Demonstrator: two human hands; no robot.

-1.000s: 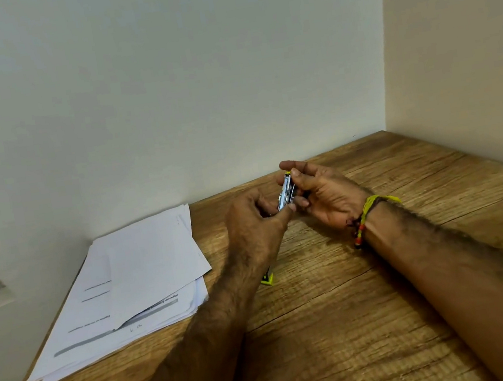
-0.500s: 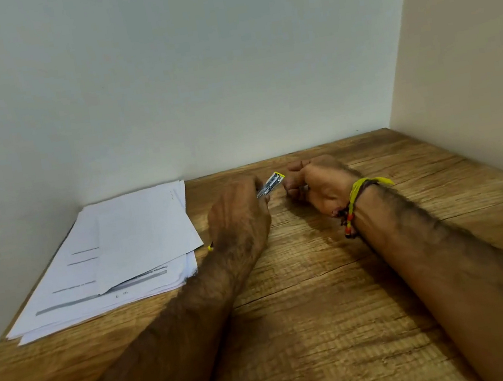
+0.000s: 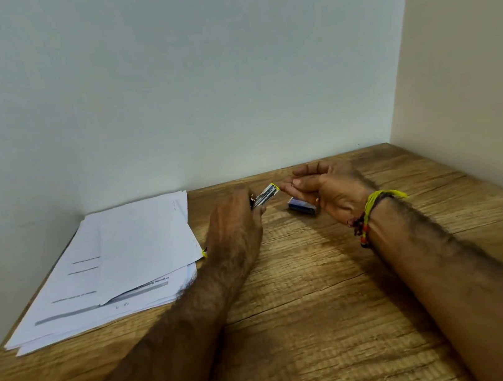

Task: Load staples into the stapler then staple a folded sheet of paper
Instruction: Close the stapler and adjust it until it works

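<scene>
stapler open in left hand, tip toward the right fingers — staple box beside the right hand

the stapler is raised just above the wooden desk, its long axis slanting up and to the right, the yellow-edged metal tip nearly touching the right hand. the left hand grips its lower end, fingers curled round it; a yellow part shows below that wrist. the right hand's fingers are drawn together just off the tip — whether they pinch staples cannot be told. the small blue staple box lies on the desk directly under the right hand, which is the nearer one to it. judgement: loading is in hand, not finished. the stack of paper lies well to the left, unfolded.
</scene>
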